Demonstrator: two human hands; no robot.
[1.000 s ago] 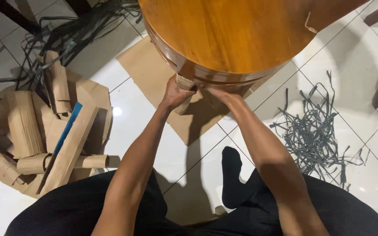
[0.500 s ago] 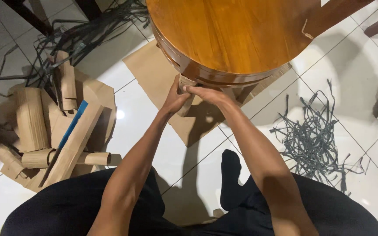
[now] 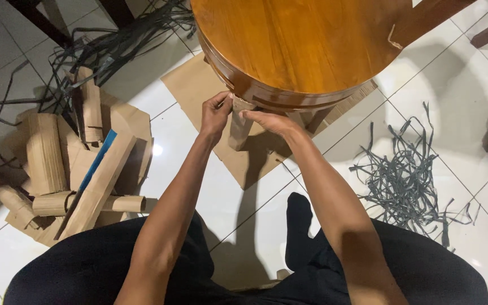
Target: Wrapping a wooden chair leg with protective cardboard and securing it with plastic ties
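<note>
Cardboard wrapping on the table leg (image 3: 238,127) sits pinched between the left hand (image 3: 214,113) and the right hand (image 3: 266,120), fingers curled at its top edge under the round glossy wooden table (image 3: 300,39). That leg remains covered; torn cardboard pieces (image 3: 74,164) and grey plastic straps (image 3: 408,175) already litter the white tiled floor (image 3: 470,85).

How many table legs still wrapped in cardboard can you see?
1: the cardboard-wrapped leg under the round table's near rim, between the left hand and right hand. Others may be hidden beneath the top.
</note>
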